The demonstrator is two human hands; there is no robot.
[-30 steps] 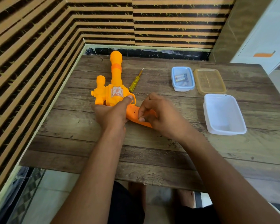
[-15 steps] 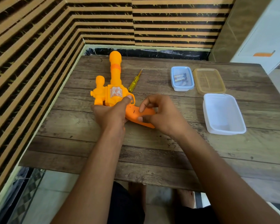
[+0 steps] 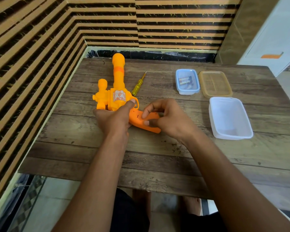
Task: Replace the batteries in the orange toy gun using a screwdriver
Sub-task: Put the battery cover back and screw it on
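toy gun (image 3: 118, 87) smooth orange plastic; table (image 3: 157, 158) rough worn wood; tub (image 3: 231, 119) translucent plastic

R hand (image 3: 167, 119) uncurls on gun (image 3: 118, 96).

head-worn view, looking down, close tabletop (image 3: 157, 164)

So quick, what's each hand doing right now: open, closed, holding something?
Left hand: closed, holding the toy gun by its body.
Right hand: closed, fingertips pinching the toy gun's handle.
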